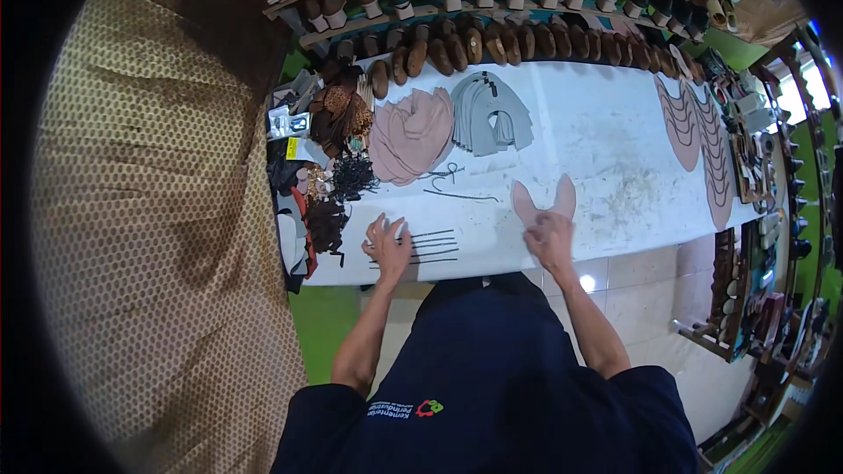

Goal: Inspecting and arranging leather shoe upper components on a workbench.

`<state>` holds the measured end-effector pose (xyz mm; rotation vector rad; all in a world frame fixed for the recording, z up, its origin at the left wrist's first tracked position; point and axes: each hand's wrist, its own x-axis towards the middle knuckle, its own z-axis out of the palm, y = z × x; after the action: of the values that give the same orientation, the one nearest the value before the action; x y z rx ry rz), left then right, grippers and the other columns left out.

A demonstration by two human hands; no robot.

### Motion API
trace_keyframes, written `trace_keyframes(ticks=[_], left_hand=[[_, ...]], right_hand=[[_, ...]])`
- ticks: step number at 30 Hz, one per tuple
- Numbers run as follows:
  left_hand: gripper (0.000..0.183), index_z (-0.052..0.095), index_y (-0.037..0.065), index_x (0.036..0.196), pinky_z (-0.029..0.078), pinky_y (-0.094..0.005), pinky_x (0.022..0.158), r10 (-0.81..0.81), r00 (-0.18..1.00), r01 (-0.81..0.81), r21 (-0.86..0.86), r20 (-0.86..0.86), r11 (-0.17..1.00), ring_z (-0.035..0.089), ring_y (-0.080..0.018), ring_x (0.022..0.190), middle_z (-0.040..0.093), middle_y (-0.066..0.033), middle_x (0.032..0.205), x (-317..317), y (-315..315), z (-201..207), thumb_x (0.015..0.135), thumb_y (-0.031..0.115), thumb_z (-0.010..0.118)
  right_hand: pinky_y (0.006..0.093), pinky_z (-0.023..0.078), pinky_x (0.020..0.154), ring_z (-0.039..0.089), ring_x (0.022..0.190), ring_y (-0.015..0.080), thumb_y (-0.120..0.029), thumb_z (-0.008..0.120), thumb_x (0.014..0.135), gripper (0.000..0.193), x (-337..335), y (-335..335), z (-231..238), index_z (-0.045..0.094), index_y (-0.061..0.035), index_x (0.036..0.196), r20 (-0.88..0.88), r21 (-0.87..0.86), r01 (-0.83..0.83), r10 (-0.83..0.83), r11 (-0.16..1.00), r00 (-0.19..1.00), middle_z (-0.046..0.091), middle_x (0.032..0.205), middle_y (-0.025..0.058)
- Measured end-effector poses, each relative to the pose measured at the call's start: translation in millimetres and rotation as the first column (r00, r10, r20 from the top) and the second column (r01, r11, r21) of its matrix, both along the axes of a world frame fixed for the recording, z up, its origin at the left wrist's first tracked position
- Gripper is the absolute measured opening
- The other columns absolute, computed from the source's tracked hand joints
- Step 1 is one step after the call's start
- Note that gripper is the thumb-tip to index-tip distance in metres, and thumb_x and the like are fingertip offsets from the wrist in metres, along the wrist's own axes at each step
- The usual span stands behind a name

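My left hand (pixel 388 250) is over the near left part of the white table, its fingers bent but apart, at the left ends of several thin black strips (pixel 435 244) laid side by side. No strip shows in its grasp. Farther right, my right hand (pixel 551 241) closes on the curved middle of a pink U-shaped shoe-upper piece (pixel 565 196), whose two rounded ends point away from me. The fingertips are partly hidden. More loose black strips (pixel 461 195) lie between and beyond the hands.
Behind the strips sit a fanned pile of pink pieces (pixel 413 136) and grey U-shaped pieces (pixel 492 114). Overlapping pink pieces (pixel 716 158) line the table's right end. Dark scraps (pixel 327 224) crowd its left end. Brown shoe lasts (pixel 474 46) stand along the back. A patterned curtain (pixel 167 237) hangs left.
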<state>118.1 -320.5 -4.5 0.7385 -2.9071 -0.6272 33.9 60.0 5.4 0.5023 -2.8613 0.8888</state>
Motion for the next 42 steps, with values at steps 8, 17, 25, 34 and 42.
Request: trace_keyframes(ticks=[8,17,25,34,42], left_hand=[[0.033,0.077,0.024,0.122,0.021,-0.0756,0.111,-0.056,0.998,0.056,0.041,-0.011,0.998,0.032,-0.0362,0.15,0.046,-0.0083,0.156,-7.5,53.9,12.0,0.089,0.029,0.077],[0.038,0.075,0.024,0.126,0.017,-0.0753,0.111,-0.135,0.99,0.128,0.142,0.042,0.982,0.028,-0.0375,0.152,0.042,-0.0111,0.161,-15.1,51.4,15.3,0.089,0.028,0.079],[0.028,0.082,0.019,0.11,0.012,-0.0808,0.111,-0.458,0.888,0.44,0.204,0.049,0.875,0.023,-0.0372,0.156,0.043,-0.008,0.162,-45.7,55.2,7.5,0.087,0.035,0.081],[0.027,0.085,0.017,0.099,0.014,-0.0761,0.111,-0.692,0.72,0.654,0.282,0.053,0.702,0.023,-0.0355,0.156,0.052,-0.0058,0.157,-85.2,86.5,15.3,0.092,0.042,0.077],[0.021,0.086,0.019,0.096,0.014,-0.0767,0.11,-0.75,0.661,0.724,0.277,-0.018,0.631,0.027,-0.0344,0.154,0.054,-0.0033,0.153,-104.5,126.4,6.9,0.089,0.038,0.08]], right_hand=[[0.051,0.034,0.114,0.053,0.13,0.0254,-0.025,0.077,0.085,0.014,-17.9,-127.4,-12.4,0.083,-0.0139,0.091,-0.087,-0.101,-0.376,0.368,0.921,0.926,0.065,0.129,0.0058],[0.0533,0.03,0.121,0.05,0.136,0.0231,-0.017,0.066,0.091,0.015,-23.5,-162.8,-24.9,0.078,-0.0089,0.09,-0.083,0.157,-0.513,0.529,0.844,0.845,0.062,0.134,0.0034],[0.0575,0.027,0.121,0.05,0.137,0.0237,-0.023,0.065,0.096,0.015,-24.8,-125.7,-1.4,0.071,-0.0095,0.096,-0.098,0.127,-0.387,0.399,0.914,0.912,0.061,0.135,0.0047],[0.0595,0.029,0.119,0.053,0.133,0.022,-0.022,0.07,0.089,0.013,-17.7,1.8,16.9,0.073,-0.01,0.094,-0.073,0.201,-0.065,0.081,0.977,0.994,0.062,0.133,0.0029],[0.0621,0.022,0.121,0.049,0.138,0.0254,-0.025,0.067,0.098,0.015,-0.7,85.7,12.3,0.072,-0.0111,0.1,0.074,0.261,0.082,-0.105,0.962,0.992,0.06,0.136,0.0055]])
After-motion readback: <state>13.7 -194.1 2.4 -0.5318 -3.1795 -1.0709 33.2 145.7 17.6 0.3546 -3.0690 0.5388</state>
